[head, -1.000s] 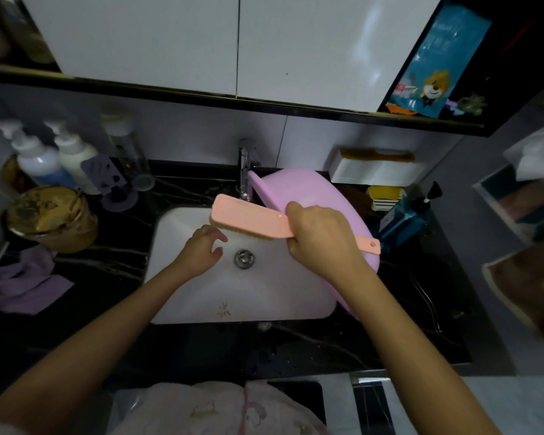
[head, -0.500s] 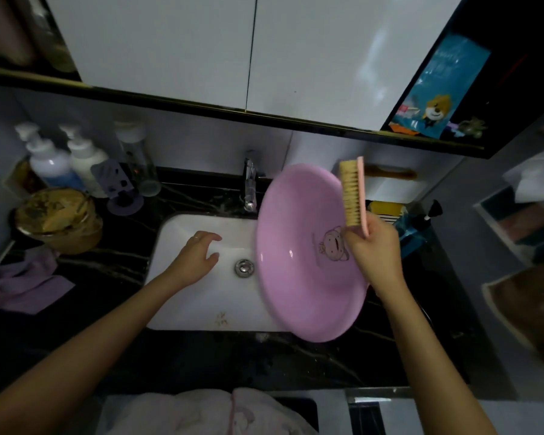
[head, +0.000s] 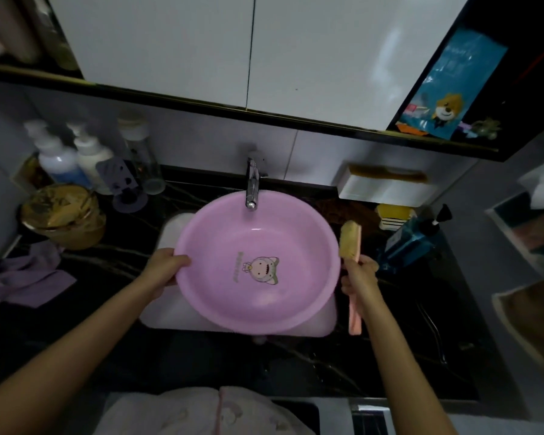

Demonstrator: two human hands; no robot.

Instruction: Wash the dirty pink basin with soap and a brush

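A person's left hand [head: 165,266] grips the rim of the pink basin [head: 220,233], poised over the sink [head: 167,309] under the faucet [head: 252,186], as the right hand [head: 358,277] clasps the brush [head: 350,241] beside it; a steady, level hold should precede wetting.

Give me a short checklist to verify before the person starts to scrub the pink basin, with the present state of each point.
1. Pink basin lies open side up over the sink: ok.
2. Left hand grips the basin's rim: ok.
3. Right hand holds the brush by its handle: ok.
4. Faucet spout is above the basin: ok.
5. Water is running: not ok, no stream is visible.
6. Soap is on the basin or the brush: cannot tell, no foam is visible.
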